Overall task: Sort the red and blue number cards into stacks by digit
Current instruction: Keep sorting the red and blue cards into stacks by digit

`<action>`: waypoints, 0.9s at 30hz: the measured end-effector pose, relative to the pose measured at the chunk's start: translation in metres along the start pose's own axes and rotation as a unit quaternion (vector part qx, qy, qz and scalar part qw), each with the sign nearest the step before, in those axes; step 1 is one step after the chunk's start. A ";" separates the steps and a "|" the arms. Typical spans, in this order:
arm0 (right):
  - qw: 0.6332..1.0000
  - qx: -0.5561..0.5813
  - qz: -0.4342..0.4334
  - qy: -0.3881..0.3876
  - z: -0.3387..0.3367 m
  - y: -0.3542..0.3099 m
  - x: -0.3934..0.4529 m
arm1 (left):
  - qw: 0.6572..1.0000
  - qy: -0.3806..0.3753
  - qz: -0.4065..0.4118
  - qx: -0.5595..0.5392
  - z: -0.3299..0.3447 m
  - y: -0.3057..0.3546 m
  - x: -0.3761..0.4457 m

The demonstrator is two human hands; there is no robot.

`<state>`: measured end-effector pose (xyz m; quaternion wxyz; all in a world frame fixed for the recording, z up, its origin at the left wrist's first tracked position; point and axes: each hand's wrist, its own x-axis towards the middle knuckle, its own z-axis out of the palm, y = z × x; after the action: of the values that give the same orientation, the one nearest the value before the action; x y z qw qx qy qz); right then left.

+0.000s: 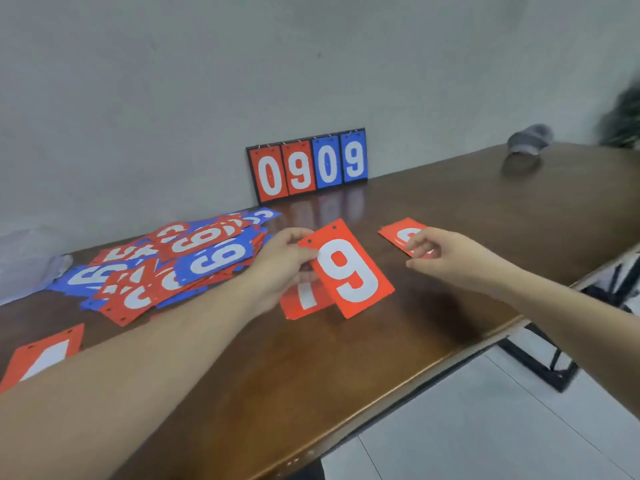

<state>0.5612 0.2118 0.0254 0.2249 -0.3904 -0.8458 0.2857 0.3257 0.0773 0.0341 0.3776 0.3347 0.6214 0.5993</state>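
While the left hand (pixel 284 261) pinches the top-left corner of a red 9 card (pixel 346 268), that card sits tilted over a red 7 card (pixel 304 299) lying mid-table. Right hand (pixel 446 251) has fingers curled over a red card (pixel 403 233) nearer the table's right edge (digit hidden, grip or just touch: cannot tell). Mixed red and blue card pile (pixel 166 261) sprawls toward the wooden table's (pixel 346 368) left side. Scoreboard reading 0909 (pixel 308 164) stands at the back edge against the wall. One more red card (pixel 41 355) lies at the near-left corner.
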 end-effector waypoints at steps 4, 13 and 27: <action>0.999 -0.007 0.039 0.019 -0.030 0.030 0.000 | 1.000 0.008 0.004 -0.012 0.049 -0.002 0.050; 0.996 -0.009 0.084 0.036 -0.053 0.055 0.017 | 0.999 0.015 0.018 0.045 0.135 -0.004 0.141; 0.998 -0.010 0.052 0.020 -0.029 0.039 0.053 | 0.819 -0.020 0.237 0.522 0.131 -0.032 0.165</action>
<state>0.5676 0.2830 0.0292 0.2227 -0.4420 -0.8224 0.2806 0.3600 0.2827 -0.0087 0.0050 0.6304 0.7350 0.2498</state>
